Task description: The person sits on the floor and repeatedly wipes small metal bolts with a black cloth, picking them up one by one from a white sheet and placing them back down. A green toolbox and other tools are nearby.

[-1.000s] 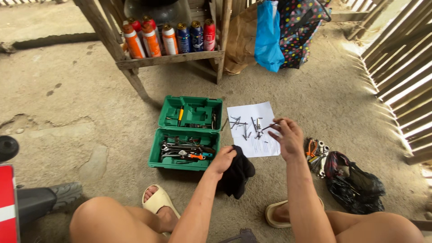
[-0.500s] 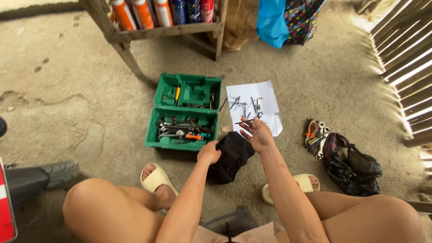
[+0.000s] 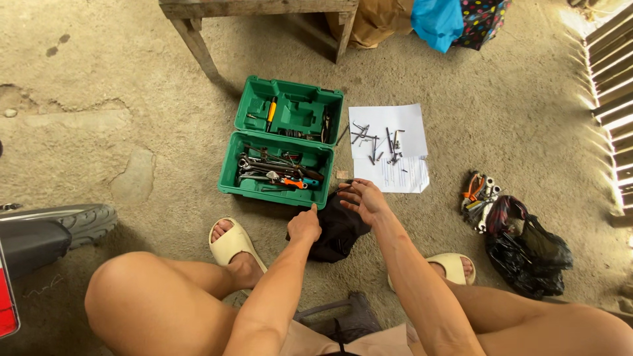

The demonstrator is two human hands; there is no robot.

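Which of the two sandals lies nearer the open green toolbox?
The cream sandal on the foot below the toolbox, just off its front left corner; the other sandal lies farther right, toward the black bag.

White printed sheet (image 3: pixel 389 148) on the ground — right of the green toolbox (image 3: pixel 282 151) (screws on it).

One open green toolbox (image 3: pixel 280 155), one black cloth (image 3: pixel 337 231), two white paper sheets (image 3: pixel 389 148), two beige sandals (image 3: pixel 232 242), one black bag (image 3: pixel 527 254).

Sunlight is streaming through a slatted wooden fence (image 3: pixel 610 72), falling right of a wooden bench (image 3: pixel 260 10) standing on a cracked dirt floor (image 3: pixel 119 118).
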